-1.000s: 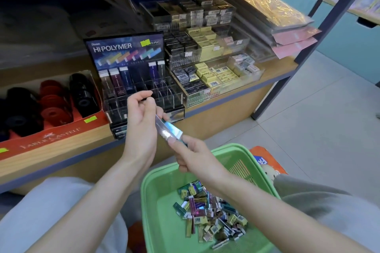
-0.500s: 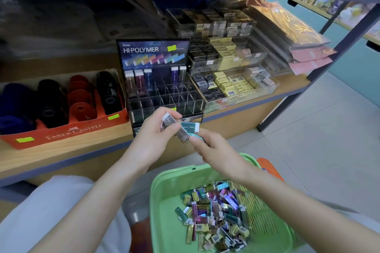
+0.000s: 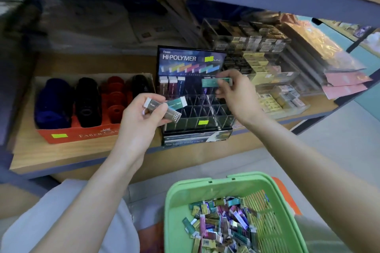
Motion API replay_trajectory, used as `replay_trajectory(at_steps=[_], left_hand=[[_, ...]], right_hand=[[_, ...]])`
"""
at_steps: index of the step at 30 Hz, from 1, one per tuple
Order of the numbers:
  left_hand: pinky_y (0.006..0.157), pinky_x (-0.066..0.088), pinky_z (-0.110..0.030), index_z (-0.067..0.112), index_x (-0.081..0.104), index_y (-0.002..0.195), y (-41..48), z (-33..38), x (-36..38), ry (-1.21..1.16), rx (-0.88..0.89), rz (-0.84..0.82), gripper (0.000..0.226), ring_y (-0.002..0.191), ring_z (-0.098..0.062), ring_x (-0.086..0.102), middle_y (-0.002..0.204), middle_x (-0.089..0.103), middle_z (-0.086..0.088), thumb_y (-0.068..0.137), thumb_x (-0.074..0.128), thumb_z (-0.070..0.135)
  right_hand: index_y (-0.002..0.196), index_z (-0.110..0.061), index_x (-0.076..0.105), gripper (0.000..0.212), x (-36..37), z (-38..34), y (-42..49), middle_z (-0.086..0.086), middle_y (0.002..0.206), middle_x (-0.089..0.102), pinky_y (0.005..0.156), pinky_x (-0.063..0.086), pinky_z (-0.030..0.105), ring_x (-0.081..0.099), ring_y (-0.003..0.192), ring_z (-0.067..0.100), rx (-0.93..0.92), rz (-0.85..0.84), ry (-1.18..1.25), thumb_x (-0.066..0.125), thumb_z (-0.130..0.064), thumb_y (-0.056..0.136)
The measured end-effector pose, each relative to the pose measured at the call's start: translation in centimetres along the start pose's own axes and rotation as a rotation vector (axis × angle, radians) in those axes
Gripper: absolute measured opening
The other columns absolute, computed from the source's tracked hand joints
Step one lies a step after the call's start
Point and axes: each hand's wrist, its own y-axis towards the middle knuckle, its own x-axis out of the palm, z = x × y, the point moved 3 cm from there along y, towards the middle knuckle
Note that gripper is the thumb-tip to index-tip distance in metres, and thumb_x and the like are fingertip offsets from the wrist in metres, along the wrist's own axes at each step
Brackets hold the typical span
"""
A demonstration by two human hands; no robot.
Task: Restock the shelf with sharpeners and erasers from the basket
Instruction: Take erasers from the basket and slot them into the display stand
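- The slim teal-sleeved eraser [image 3: 209, 83] is held level, pinched at its right end by the right hand [image 3: 236, 94], just above the rear clear slots of the black Hi-Polymer display rack [image 3: 191, 58].
- The left hand [image 3: 141, 121] grips a small bunch in front of the rack's left side: a silver-sleeved eraser [image 3: 170, 112] and a second teal eraser [image 3: 177, 102] poking out to the right.
- Down below, the green plastic basket [image 3: 176, 201] holds a heap of loose coloured erasers [image 3: 222, 224].
- The red cardboard tray of barrel sharpeners [image 3: 82, 132] sits left of the rack on the wooden shelf [image 3: 51, 154].
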Motion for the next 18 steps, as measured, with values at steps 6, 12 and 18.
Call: replay_trajectory(at_steps=[6, 12, 18], left_hand=[[0.073, 0.053, -0.015, 0.021, 0.060, 0.095, 0.7, 0.3, -1.0, -0.029, 0.003, 0.031, 0.015, 0.088, -0.008, 0.068, 0.102, 0.065, -0.005, 0.094, 0.055, 0.006], [0.069, 0.051, -0.011, 0.021, 0.060, 0.096, 1.1, 0.9, -1.5, -0.042, 0.017, 0.033, 0.015, 0.084, -0.002, 0.067, 0.100, 0.065, -0.002, 0.093, 0.055, 0.007], [0.067, 0.050, -0.010, 0.019, 0.057, 0.094, 1.2, 1.1, -1.3, -0.102, 0.005, 0.031, 0.016, 0.081, -0.003, 0.068, 0.098, 0.067, -0.004, 0.091, 0.056, 0.003]], right_hand=[[0.107, -0.004, 0.051, 0.013, 3.4, -0.7, 3.8, 0.006, 0.085, 0.058, 0.055, 0.040, 0.023, 0.052, 0.068, 0.011, -0.180, -0.112, -0.344, 0.047, 0.000, 0.095], [0.108, -0.006, 0.057, 0.030, 4.2, -1.3, 4.8, 0.014, 0.117, 0.056, 0.072, 0.051, 0.042, 0.060, 0.090, 0.024, -0.370, -0.260, -0.675, 0.052, 0.013, 0.085], [0.108, -0.003, 0.051, 0.022, 5.0, -1.4, 5.2, 0.019, 0.102, 0.062, 0.072, 0.050, 0.046, 0.060, 0.089, 0.037, -0.392, -0.280, -0.674, 0.061, -0.006, 0.088]])
